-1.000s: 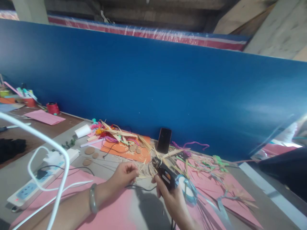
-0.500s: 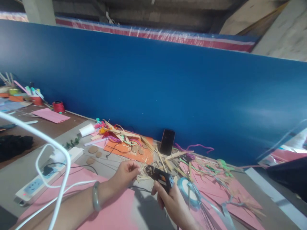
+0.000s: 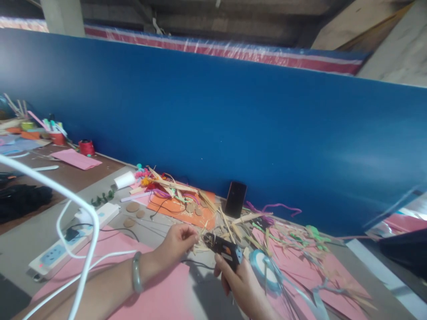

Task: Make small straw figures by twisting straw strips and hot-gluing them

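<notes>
Blue panel (image 3: 213,111) behind grey table (image 3: 16,249). Right hand (image 3: 242,284) has fingers wrapped round black tool (image 3: 223,249), nose near left fingertips, by straw scraps (image 3: 245,218). Left hand (image 3: 173,246): fingers in narrow pinch, can't tell if holding anything. Steady wrist, fingertips clear of nose, cord slack.

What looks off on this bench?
White cylinder, maybe a cup, lies on its side near the power strip, possibly tipped. Straw scraps are strewn loose in front of the phone, untidy. No obvious damage.
</notes>
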Tool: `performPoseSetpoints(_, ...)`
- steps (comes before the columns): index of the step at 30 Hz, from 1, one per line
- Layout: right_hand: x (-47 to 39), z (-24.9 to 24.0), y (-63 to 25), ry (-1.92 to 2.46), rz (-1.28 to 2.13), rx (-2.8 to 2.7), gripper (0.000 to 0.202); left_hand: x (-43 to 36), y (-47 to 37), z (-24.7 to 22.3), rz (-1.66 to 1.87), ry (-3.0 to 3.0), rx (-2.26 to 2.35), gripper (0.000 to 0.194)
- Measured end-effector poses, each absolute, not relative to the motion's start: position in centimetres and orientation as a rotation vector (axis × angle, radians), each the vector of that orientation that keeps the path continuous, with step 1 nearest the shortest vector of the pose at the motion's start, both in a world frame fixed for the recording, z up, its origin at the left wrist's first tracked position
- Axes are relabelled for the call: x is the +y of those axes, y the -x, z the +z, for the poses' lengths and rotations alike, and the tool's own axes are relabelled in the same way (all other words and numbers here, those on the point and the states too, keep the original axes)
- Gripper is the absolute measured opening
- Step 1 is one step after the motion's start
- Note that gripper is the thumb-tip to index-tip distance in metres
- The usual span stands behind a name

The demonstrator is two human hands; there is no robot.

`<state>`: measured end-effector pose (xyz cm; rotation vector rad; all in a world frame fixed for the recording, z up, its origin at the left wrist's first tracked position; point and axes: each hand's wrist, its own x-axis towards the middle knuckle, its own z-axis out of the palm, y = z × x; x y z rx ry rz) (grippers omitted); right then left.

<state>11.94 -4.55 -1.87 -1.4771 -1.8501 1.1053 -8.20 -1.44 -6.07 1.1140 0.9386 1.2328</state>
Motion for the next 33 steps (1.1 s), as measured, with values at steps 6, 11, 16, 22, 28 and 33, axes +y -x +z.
performPoseSetpoints(6,-4.44,-1.9,-11.93,1.484,1.083,-1.875,0.06,-1.46,8.17,-6.14,1.243,-1.116,0.947,0.022)
performPoseSetpoints(11,-4.45,-1.59,-11.74,1.49,1.062,-1.85,0.057,-1.56,8.2,-5.74,1.244,-1.164,0.958,0.023)
performPoseSetpoints(16,-4.42,-1.62,-11.82,1.479,1.048,-1.868,0.057,-1.7,8.27,-5.56,1.251,-1.176,0.946,0.022)
performPoseSetpoints(22,-4.51,-2.22,-12.08,1.487,1.064,-1.89,0.057,-1.51,8.19,-6.12,1.249,-1.138,0.948,0.02)
performPoseSetpoints(28,-4.39,-2.15,-12.1,1.507,1.071,-1.881,0.06,-1.47,8.22,-6.1,1.258,-1.163,0.94,0.022)
performPoseSetpoints(33,-4.31,-2.02,-12.1,1.52,1.059,-1.904,0.061,-1.64,8.26,-5.56,1.258,-1.166,0.939,0.022)
